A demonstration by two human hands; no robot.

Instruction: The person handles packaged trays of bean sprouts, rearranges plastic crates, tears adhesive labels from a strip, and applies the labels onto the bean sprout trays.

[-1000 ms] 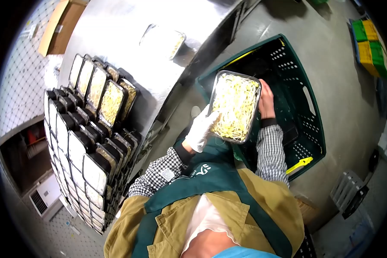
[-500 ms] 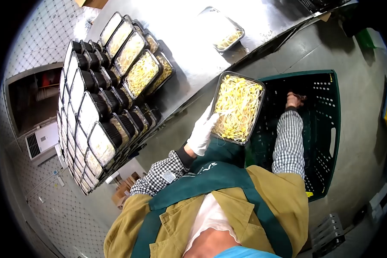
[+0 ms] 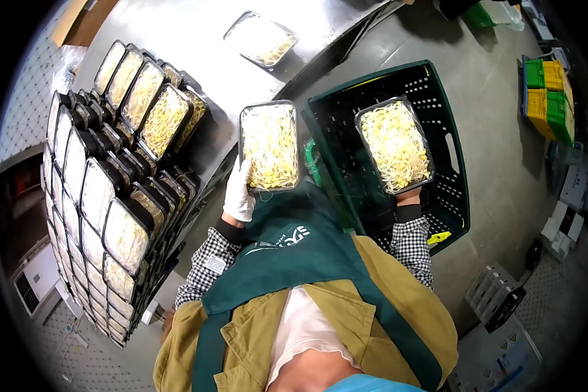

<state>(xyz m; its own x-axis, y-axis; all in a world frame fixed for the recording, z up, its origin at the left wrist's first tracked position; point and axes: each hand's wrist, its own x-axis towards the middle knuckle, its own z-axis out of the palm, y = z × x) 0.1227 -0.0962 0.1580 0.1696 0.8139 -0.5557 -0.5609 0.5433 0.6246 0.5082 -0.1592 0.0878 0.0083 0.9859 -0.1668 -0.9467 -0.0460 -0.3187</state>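
My left hand (image 3: 239,196), in a white glove, grips the lower left edge of a black-rimmed tray of bean sprouts (image 3: 269,145) in front of the apron. A second tray of bean sprouts (image 3: 396,145) rests on my bare right hand (image 3: 409,195), which shows only at its lower end; the fingers are hidden beneath. That tray is above the dark green perforated crate (image 3: 336,140) on the right. Both trays are tilted so their yellow and white sprouts face me.
Many filled trays (image 3: 104,179) stand in a tall stack on the left, by the metal table (image 3: 176,29). One more tray (image 3: 262,40) lies on the table near its edge. Green and yellow crates (image 3: 547,98) stand on the floor at far right.
My right hand has come up out of the crate, now with a tray of bean sprouts. My left hand and its tray appear further left as the view has shifted.
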